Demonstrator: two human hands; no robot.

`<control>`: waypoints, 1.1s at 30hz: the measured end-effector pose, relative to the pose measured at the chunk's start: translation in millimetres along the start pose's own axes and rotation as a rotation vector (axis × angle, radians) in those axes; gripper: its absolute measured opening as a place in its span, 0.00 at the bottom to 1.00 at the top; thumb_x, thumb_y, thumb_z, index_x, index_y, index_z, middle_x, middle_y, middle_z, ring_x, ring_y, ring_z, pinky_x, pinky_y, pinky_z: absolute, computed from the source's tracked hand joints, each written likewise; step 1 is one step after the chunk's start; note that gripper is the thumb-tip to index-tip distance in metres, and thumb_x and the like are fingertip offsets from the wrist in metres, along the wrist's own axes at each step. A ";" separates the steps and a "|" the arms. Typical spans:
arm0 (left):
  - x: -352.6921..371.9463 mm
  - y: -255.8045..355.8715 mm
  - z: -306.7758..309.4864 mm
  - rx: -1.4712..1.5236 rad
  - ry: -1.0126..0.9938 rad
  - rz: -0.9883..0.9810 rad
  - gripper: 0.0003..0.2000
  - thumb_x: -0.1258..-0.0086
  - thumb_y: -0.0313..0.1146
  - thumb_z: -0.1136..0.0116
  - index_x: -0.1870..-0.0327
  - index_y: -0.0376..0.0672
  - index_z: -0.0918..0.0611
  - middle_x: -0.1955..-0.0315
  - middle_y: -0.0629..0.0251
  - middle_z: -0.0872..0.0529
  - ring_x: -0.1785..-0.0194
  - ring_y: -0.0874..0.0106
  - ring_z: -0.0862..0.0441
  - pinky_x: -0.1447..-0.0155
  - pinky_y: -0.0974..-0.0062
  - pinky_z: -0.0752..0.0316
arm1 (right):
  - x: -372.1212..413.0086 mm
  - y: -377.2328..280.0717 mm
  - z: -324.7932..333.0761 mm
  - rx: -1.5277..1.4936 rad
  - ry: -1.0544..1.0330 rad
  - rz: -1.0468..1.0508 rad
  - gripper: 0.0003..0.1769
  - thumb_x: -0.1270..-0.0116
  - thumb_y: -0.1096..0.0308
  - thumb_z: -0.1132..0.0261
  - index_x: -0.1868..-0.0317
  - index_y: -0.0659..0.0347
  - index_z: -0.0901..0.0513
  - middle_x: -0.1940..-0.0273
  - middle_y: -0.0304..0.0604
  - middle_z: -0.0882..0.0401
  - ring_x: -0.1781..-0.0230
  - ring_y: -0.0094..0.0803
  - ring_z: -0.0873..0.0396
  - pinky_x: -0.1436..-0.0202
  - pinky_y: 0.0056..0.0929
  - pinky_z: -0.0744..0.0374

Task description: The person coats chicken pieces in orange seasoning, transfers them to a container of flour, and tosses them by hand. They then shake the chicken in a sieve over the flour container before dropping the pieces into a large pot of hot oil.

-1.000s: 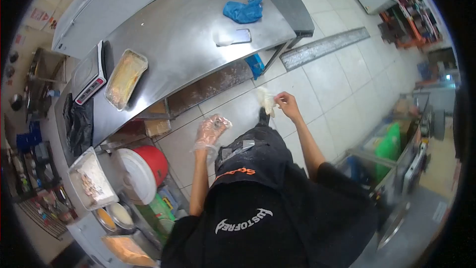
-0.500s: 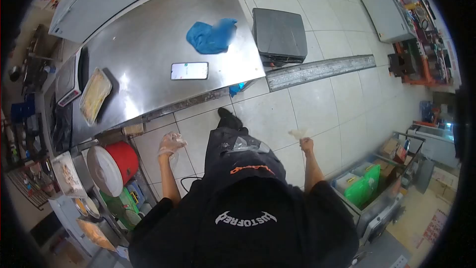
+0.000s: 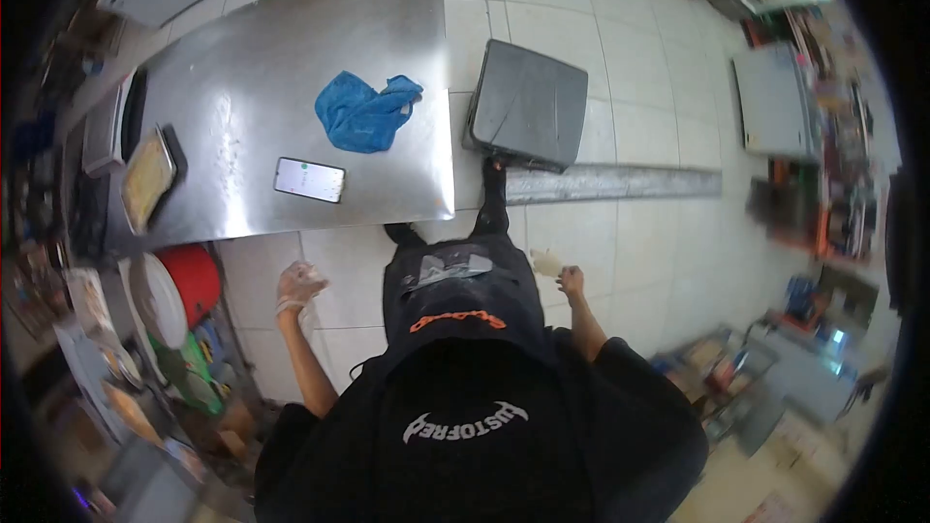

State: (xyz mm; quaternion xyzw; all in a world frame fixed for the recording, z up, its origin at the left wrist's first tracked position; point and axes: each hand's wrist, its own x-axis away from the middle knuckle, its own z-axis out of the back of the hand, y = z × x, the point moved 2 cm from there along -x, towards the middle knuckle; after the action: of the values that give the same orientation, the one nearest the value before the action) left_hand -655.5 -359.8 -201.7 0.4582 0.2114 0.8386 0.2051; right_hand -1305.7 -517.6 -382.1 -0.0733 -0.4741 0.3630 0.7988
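My left hand [image 3: 298, 288] wears a clear plastic glove and hangs over the floor below the steel table [image 3: 262, 39]. Its fingers are curled, and whether anything is in them is too small to tell. On the other side of my body, my right hand [image 3: 571, 280] is bare and pinches a pale, thin, limp piece [image 3: 545, 262] that looks like a glove or film. Neither hand touches the table. On the table lie a crumpled blue cloth [image 3: 363, 114], a phone [image 3: 310, 180] with its screen lit, and a tray of pale yellow food [image 3: 147, 184].
A grey lidded bin [image 3: 531, 102] stands right of the table, with a metal floor strip [image 3: 630, 183] beside it. A red bucket [image 3: 192, 281] with a pale lid sits at the lower left. A white cabinet [image 3: 775, 97] and cluttered shelves line the right side.
The view has shifted as I stepped forward; one foot is now beside the grey bin. The table, cloth and phone appear further left and lower. My right hand still pinches the pale piece.
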 end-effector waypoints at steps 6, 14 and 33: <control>106.8 -113.5 -152.3 -0.074 0.386 0.030 0.21 0.58 0.28 0.29 0.62 0.38 0.26 0.71 0.67 0.22 0.73 0.75 0.25 0.71 0.78 0.27 | -134.9 -200.4 14.8 0.844 -0.304 0.646 0.18 0.39 0.58 0.48 0.63 0.67 0.24 0.62 0.59 0.22 0.60 0.53 0.24 0.56 0.44 0.27; 242.4 -97.7 -387.5 0.898 0.226 0.605 0.18 0.50 0.25 0.33 0.57 0.42 0.26 0.68 0.67 0.18 0.71 0.73 0.20 0.72 0.77 0.23 | -266.4 -276.1 -1.3 0.559 -0.181 0.789 0.15 0.42 0.62 0.47 0.63 0.66 0.24 0.63 0.60 0.23 0.59 0.53 0.25 0.56 0.45 0.28; 447.0 -75.0 -675.8 1.220 1.127 0.737 0.23 0.58 0.37 0.28 0.60 0.40 0.23 0.70 0.65 0.19 0.66 0.73 0.21 0.59 0.77 0.24 | 39.1 -168.4 -146.7 1.360 -1.276 1.495 0.10 0.37 0.64 0.42 0.63 0.64 0.23 0.70 0.41 0.20 0.67 0.30 0.22 0.61 0.27 0.25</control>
State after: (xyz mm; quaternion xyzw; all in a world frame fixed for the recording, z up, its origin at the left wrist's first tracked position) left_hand -1443.8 -170.0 -269.3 0.0478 0.5278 0.6934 -0.4881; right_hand -1089.6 -581.0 -356.0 0.3002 -0.3359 0.8853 -0.1149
